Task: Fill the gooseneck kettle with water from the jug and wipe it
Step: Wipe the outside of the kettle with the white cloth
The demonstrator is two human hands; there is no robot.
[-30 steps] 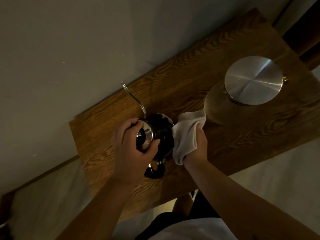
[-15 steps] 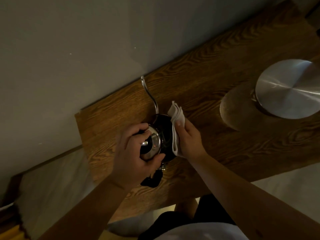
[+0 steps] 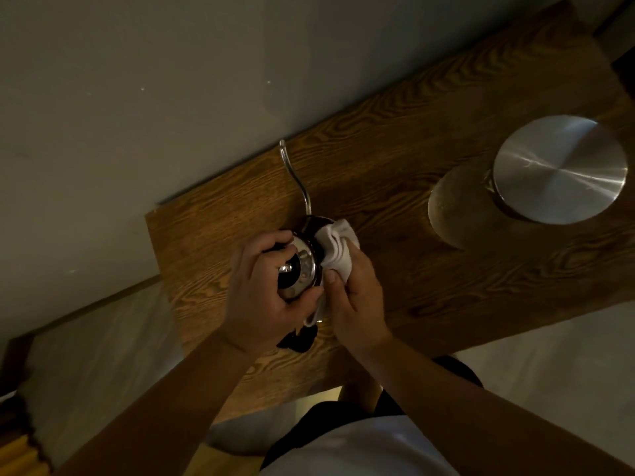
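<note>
A: Head view, only view. Kettle (image 3: 311,255) stands on the wooden table (image 3: 446,286), near the left end, spout (image 3: 296,176) curving away toward the wall (image 3: 171,80). Lid (image 3: 297,273) is on.

B: Hands?

A: Left hand (image 3: 261,297) lies over the lid, fingers (image 3: 271,242) curled round its rim — closed on the kettle top, bracing it. Right hand (image 3: 354,304) has fingers closed round a white cloth (image 3: 335,247), which is pressed to the kettle's right side, just beside the lid. A loose end of cloth hangs below, near the black handle (image 3: 299,340).

B: Jug?

A: Well apart, far right of the table. Only its flat metal top (image 3: 560,170) and a clear round body below it show; water level cannot be read.

B: Stage of task?

A: Judgement: filling looks done, since the lid is on and the jug is set aside. Wiping is the step in hand.

B: Notes on doing it well?

A: Keep the left hand firm on the lid so the kettle neither turns nor tips — it probably holds water. Work the cloth round the body in an even sweep, fresh fold outward. Mind the thin spout: a knock there could swing the whole kettle. Tuck in the loose end so it does not snag the handle.
</note>
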